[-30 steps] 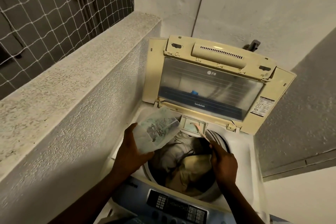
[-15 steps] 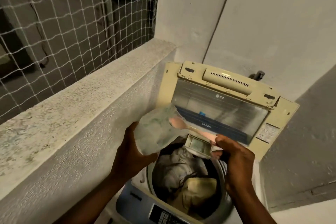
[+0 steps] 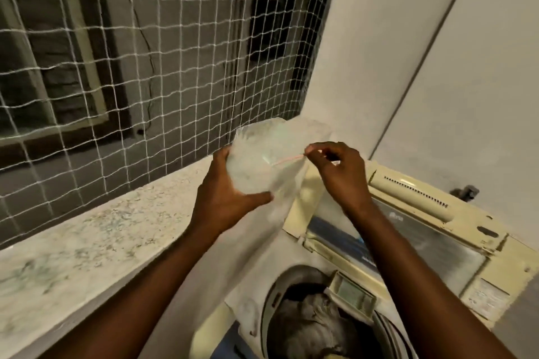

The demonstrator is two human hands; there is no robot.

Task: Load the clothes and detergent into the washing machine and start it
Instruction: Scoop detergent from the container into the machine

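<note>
A clear plastic detergent bag (image 3: 264,154) is held up in front of the netting, above the ledge. My left hand (image 3: 224,192) grips its lower left side. My right hand (image 3: 339,167) pinches a thin pink spoon (image 3: 287,160) whose bowl end sits inside the bag's mouth. Below, the top-loading washing machine (image 3: 253,309) stands with its cream lid (image 3: 414,204) raised against the wall. Grey clothes (image 3: 312,326) fill the drum. A small open detergent drawer (image 3: 351,291) sits at the drum's back rim.
A speckled concrete ledge (image 3: 96,242) runs along the left of the machine. White netting (image 3: 145,52) covers the opening above it. White walls (image 3: 437,52) close in behind and to the right. A dark tap (image 3: 466,193) pokes out behind the lid.
Both hands rose from over the drum to chest height with the bag. The spoon went from the detergent drawer into the bag's mouth. The view tilted up towards the netting.
</note>
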